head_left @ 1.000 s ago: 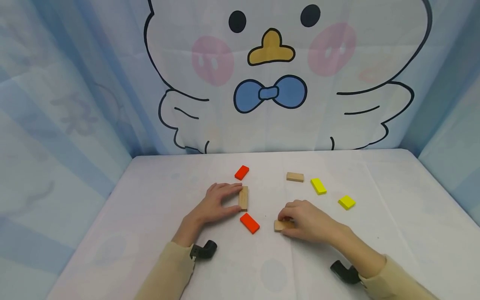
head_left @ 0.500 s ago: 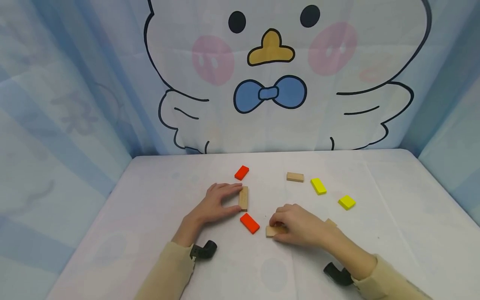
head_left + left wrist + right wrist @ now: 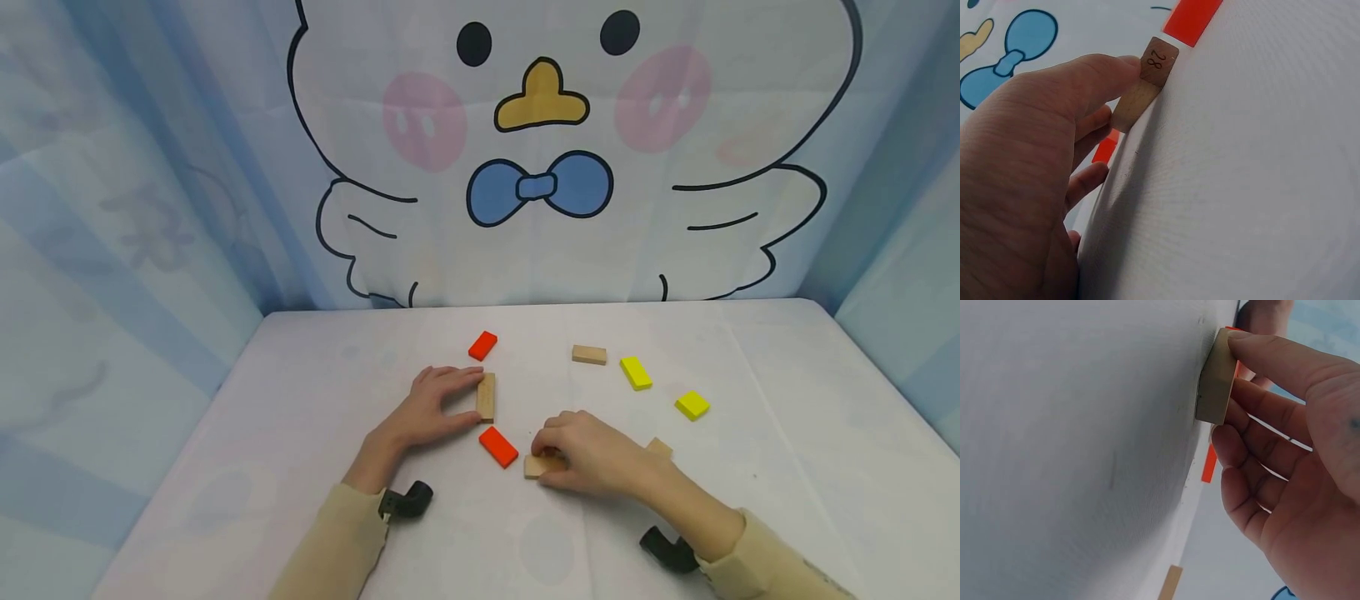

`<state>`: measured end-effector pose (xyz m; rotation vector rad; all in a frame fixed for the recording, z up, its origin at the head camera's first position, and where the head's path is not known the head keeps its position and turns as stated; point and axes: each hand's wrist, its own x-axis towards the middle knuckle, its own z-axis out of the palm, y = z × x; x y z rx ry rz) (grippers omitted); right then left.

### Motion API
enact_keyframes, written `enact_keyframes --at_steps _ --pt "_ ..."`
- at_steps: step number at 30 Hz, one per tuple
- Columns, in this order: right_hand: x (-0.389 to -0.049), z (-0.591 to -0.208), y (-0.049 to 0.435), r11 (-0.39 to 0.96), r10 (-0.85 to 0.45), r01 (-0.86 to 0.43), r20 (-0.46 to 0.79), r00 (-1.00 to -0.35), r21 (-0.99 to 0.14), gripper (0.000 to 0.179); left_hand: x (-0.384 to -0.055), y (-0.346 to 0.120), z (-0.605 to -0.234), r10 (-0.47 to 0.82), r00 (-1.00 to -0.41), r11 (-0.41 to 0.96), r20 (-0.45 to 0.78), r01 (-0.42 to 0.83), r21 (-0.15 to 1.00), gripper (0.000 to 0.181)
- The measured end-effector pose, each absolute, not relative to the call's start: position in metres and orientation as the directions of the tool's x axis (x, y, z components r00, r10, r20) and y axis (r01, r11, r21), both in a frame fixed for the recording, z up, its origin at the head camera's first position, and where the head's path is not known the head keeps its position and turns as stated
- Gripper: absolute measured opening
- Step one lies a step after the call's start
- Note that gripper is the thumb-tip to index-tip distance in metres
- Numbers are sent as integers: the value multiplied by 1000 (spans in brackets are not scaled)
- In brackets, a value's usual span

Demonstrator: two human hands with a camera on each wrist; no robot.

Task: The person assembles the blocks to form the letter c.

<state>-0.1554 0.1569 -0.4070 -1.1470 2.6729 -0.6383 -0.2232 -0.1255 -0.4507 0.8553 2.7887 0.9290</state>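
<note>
My left hand (image 3: 427, 407) pinches a plain wooden block (image 3: 486, 398) by its two ends, thumb at the near end and fingers at the far one. The number 28 is marked on that block's end in the left wrist view. To the right, my right hand (image 3: 600, 454) holds a second wooden block (image 3: 1215, 387) between thumb and fingers, low at the tabletop. Part of this block is hidden under the fingers in the head view. A red block (image 3: 498, 447) lies between the two held blocks, and another red block (image 3: 483, 346) lies beyond the left fingertips.
Farther back on the white-covered table (image 3: 300, 367) lie a wooden block (image 3: 589, 355) and two yellow blocks, one nearer the middle (image 3: 636, 373) and one farther right (image 3: 692, 406). Another wooden block (image 3: 660, 447) shows partly behind my right wrist. A printed curtain (image 3: 540, 258) stands behind the table.
My right hand has slid left and slightly toward me with its wooden block, nearer the red one. A wooden block behind the right wrist has come into view. The left hand stays put.
</note>
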Motion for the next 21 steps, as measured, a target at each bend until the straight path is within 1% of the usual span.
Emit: enact_keyframes --at_steps 15,21 --pt "-155 -407 154 619 -723 -657 15 -691 -430 20 -224 -126 -451 531 -841 654 103 484 581 62" --pt "-154 -406 158 633 -697 -640 39 -716 -435 23 -223 -125 -450 529 -842 651 107 484 585 61"
